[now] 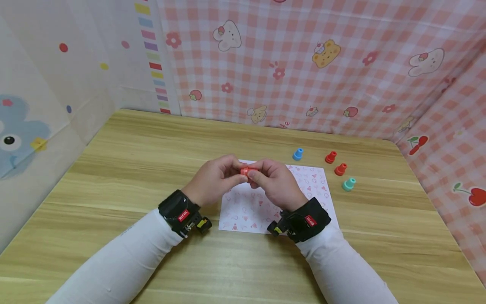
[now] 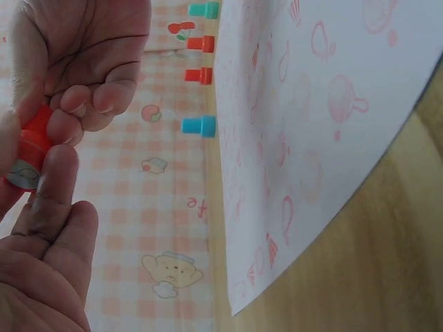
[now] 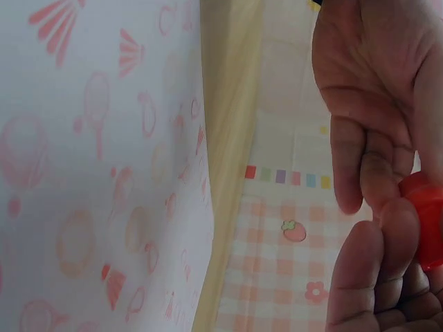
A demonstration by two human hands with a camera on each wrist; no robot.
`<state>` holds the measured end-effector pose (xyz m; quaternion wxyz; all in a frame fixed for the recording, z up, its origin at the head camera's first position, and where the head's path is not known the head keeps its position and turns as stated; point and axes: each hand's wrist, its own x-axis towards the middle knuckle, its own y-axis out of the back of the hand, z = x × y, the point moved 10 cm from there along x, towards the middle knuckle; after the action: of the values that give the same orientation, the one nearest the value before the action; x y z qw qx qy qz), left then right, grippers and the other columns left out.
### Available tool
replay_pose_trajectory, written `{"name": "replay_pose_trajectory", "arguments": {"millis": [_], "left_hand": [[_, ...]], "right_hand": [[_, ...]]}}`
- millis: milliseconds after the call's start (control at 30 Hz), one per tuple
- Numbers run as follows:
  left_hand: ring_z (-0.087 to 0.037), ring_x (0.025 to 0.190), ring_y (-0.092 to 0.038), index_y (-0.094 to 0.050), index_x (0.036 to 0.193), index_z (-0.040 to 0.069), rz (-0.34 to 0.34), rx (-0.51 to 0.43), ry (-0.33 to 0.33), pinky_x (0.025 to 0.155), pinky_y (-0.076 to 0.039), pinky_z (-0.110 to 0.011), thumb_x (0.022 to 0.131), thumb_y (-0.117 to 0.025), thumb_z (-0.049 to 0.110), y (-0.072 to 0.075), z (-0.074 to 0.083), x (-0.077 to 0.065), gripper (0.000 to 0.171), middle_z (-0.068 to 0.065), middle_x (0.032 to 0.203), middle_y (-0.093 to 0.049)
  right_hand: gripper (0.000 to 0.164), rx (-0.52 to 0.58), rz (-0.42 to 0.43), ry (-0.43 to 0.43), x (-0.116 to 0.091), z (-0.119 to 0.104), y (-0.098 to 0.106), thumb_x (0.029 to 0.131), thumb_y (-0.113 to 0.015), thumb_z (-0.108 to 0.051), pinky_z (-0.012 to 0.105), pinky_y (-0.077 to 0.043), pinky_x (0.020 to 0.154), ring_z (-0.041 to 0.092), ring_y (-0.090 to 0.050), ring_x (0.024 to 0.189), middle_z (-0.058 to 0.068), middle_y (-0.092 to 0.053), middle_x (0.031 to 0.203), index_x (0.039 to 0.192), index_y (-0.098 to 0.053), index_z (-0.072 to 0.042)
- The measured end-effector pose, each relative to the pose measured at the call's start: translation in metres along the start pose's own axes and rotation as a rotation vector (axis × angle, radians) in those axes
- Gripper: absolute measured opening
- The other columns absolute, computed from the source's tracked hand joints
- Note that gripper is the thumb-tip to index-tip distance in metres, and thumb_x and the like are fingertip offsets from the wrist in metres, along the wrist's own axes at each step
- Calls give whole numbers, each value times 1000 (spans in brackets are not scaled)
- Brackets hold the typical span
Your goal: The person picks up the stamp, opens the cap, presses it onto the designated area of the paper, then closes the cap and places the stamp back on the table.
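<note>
Both hands meet over the sheet of paper [image 1: 243, 211] and hold one small red stamp [image 1: 244, 171] between them. My left hand [image 1: 214, 179] pinches one end of it with thumb and fingers. From the other side my right hand [image 1: 277, 183] pinches it too, thumb across the front. In the left wrist view the stamp [image 2: 31, 149] shows a round pale end with a faint picture on it. Pink and red prints of rackets and shuttlecocks cover the paper, which lies on the table below the hands.
Beyond the paper, to the right, a blue stamp [image 1: 298, 154], a red stamp [image 1: 330, 157], another red stamp [image 1: 341, 169] and a teal stamp [image 1: 349, 184] stand on the wooden table [image 1: 152, 143]. A checked curtain [image 1: 243, 63] hangs behind the table's far edge.
</note>
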<state>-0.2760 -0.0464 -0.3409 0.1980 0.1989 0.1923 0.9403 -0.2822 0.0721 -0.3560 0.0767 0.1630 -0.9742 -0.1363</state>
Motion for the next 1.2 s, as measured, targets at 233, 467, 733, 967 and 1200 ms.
{"name": "replay_pose_trajectory", "arguments": {"millis": [233, 467, 733, 967, 1200], "left_hand": [[-10, 77, -57, -62, 92, 24, 21, -17, 29, 65, -53, -31, 87, -67, 25, 3, -4, 0, 8, 6, 88, -63], [-11, 78, -57, -62, 91, 24, 32, -45, 46, 66, -53, -32, 86, -68, 24, 3, -6, -1, 8, 6, 90, -63], [-11, 78, -57, -61, 90, 24, 40, -59, 54, 66, -53, -32, 86, -69, 23, 2, -8, -2, 8, 5, 89, -63], [-10, 80, -57, -61, 89, 21, 40, -72, 61, 68, -53, -32, 87, -68, 20, 1, -8, -1, 8, 4, 90, -62], [-11, 80, -57, -61, 90, 21, 39, -91, 73, 68, -53, -33, 87, -68, 20, 2, -10, -1, 7, 3, 90, -62]], "right_hand": [[9, 21, -14, 2, -1, -2, -3, 91, -62, -14, 34, -54, 70, 24, -61, 75, 7, -68, 88, 95, -68, -8], [11, 60, -31, -15, 0, 0, -5, 91, -60, -11, 31, -54, 71, 26, -61, 76, 9, -67, 91, 97, -66, -3], [12, 103, -40, -26, 1, 1, -6, 92, -59, -8, 32, -55, 72, 29, -60, 79, 10, -66, 93, 99, -65, 0], [12, 126, -43, -27, 1, 2, -6, 92, -59, -9, 31, -55, 72, 28, -60, 78, 11, -66, 94, 98, -65, 0], [13, 137, -37, -22, 2, 3, -5, 91, -59, -9, 30, -54, 71, 28, -60, 77, 10, -66, 92, 99, -64, 1]]}}
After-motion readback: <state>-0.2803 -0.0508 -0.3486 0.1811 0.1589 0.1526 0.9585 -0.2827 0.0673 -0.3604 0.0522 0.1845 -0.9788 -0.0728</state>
